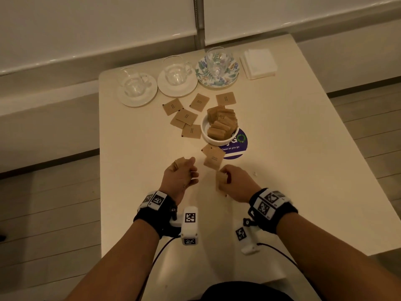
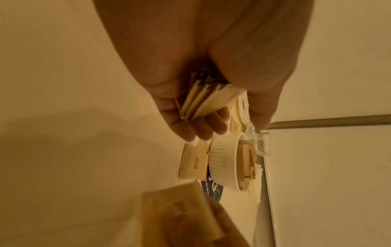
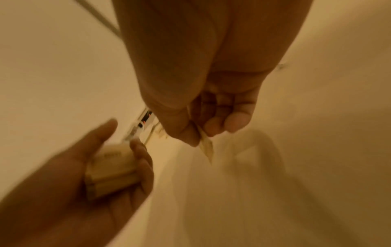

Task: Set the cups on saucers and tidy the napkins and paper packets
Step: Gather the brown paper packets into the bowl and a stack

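Note:
Three glass cups stand on saucers along the table's far edge, the right one floral. White napkins lie stacked at the far right. A white ramekin mid-table is packed with brown paper packets. Several loose packets lie to its left, and two more lie in front of it. My left hand grips a stack of packets. My right hand, close beside it, pinches one packet between thumb and forefinger.
A round purple sticker lies on the table under the ramekin's near right side. The table's near edge is at my body, and floor shows to the left and right.

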A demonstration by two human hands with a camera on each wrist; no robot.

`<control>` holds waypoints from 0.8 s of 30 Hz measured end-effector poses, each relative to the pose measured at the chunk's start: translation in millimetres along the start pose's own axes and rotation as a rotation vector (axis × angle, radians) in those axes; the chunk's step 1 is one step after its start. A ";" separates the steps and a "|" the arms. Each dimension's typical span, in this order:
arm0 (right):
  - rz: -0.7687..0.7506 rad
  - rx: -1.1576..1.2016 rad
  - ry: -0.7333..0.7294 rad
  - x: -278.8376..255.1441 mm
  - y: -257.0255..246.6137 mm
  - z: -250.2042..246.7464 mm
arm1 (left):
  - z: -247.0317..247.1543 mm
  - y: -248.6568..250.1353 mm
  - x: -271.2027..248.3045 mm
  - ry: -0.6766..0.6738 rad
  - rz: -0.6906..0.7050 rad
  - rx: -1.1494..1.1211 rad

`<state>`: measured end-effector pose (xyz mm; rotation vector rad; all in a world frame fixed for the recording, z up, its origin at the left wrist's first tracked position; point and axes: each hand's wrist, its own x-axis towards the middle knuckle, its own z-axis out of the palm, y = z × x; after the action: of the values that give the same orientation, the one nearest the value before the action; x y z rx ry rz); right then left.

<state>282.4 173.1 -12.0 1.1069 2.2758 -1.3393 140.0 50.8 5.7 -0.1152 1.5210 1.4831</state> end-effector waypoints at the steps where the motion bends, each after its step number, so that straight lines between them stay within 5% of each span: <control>1: 0.005 0.090 0.021 -0.8 -4.0 -6.8 | 0.5 0.9 0.1 0.005 0.016 0.017; 9: -0.117 0.347 -0.030 -6.4 -31.3 -31.8 | 3.1 -1.2 3.1 -0.065 0.043 -0.029; 15: -0.217 0.417 -0.125 -5.5 -49.5 -20.3 | 14.8 -4.1 -2.1 -0.285 0.032 0.072; 21: -0.162 0.573 -0.173 4.3 -47.2 -20.3 | 4.3 -4.8 4.6 -0.330 -0.091 0.074; 24: -0.043 0.373 0.117 20.2 -34.7 -25.1 | -4.0 -3.6 11.8 -0.203 -0.109 0.030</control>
<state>247.0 194.0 11.4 1.2837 2.1935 -1.8141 134.0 52.9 -5.6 -0.0282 1.3516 1.3426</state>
